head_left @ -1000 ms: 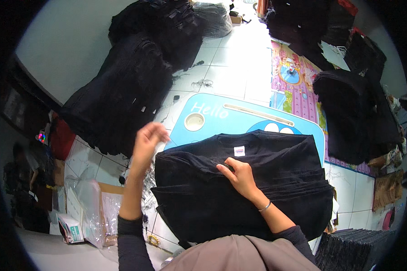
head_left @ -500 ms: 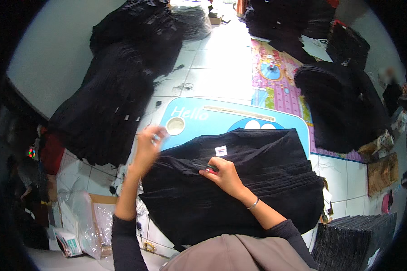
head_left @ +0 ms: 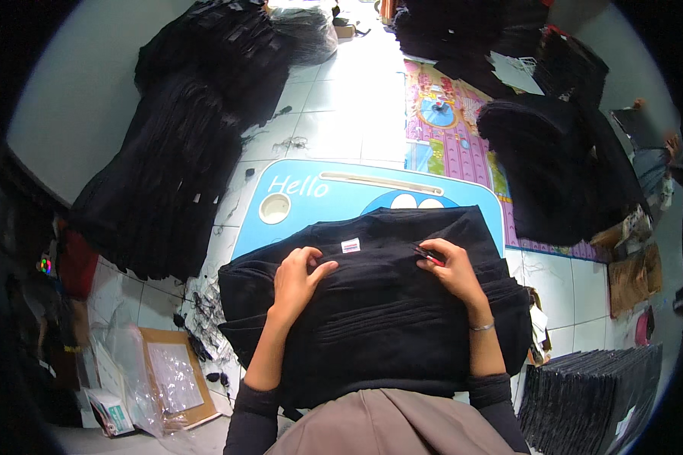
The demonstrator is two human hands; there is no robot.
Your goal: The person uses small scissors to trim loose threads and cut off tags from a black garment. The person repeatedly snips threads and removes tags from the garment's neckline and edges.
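A stack of black garments [head_left: 379, 303] lies across a light-blue lap table [head_left: 243, 241], covering its near part. On the top garment, a small white label [head_left: 350, 245] sits near the far edge. My left hand [head_left: 294, 282] rests below and left of that label, thumb and curled fingers closed on the black cloth. To the label's right, my right hand [head_left: 455, 273] holds small thread snips [head_left: 438, 261] with a red part, mostly hidden by the fingers. Those fingers also lie against the cloth.
Long heaps of black garments [head_left: 167, 174] stand at the left, with another black pile [head_left: 554, 167] on a colourful mat [head_left: 463, 144] at the right. Lower right is a tall folded black stack [head_left: 584, 398]. Cardboard and plastic wrapping [head_left: 171, 371] lie lower left; thread scraps [head_left: 205, 303] litter the tiles.
My left hand has come down from beside the table's cup hole onto the cloth. My right hand has shifted right with the snips, away from below the label. The view has shifted slightly.
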